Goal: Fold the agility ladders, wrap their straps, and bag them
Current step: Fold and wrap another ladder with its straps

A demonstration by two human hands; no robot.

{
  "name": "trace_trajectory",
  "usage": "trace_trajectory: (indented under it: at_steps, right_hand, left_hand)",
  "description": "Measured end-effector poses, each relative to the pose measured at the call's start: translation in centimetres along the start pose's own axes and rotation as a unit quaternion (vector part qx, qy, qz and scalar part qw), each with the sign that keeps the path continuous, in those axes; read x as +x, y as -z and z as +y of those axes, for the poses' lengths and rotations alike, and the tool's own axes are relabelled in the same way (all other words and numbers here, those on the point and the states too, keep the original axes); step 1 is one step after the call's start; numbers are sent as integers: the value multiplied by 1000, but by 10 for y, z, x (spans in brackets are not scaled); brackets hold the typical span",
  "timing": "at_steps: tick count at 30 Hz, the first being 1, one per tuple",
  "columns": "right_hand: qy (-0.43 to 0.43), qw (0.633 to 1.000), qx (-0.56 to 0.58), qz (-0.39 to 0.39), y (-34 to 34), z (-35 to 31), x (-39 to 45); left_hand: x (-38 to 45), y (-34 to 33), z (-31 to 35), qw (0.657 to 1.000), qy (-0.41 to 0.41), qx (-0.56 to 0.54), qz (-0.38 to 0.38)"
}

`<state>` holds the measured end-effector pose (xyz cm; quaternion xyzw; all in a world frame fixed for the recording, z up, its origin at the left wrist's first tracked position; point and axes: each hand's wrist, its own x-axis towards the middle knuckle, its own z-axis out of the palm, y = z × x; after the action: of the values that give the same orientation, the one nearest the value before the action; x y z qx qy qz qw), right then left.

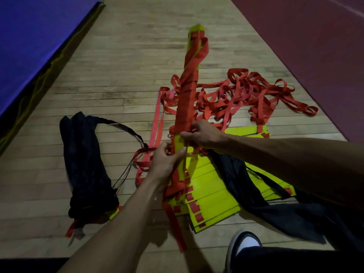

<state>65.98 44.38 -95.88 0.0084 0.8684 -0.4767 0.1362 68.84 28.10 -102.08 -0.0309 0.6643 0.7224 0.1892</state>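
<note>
Roughly midway: one ladder sits bagged (86, 164) at left, the left hand (167, 158) and right hand (202, 134) both grip a half-wrapped bundle (187, 99) held upright, while another ladder (212, 190) and its straps (256, 93) lie loose on the floor.

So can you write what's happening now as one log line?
left hand: grips ladder bundle | right hand: winding red strap | bagged ladder: floor, left
</note>
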Motion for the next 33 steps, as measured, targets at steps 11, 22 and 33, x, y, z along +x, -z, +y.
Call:
trace_trajectory:
  at_steps: [11,22,33]
  right_hand:
    - [26,986,-149,-76,1,-12,-9]
    - [-5,993,-111,36,-8,-5,5]
    - [-19,999,-20,-29,-7,10,-10]
  left_hand:
    - [-3,2,7,985,-68,161,0]
    - [1,-6,3,985,-124,118,29]
    - [2,16,9,983,-27,166,-77]
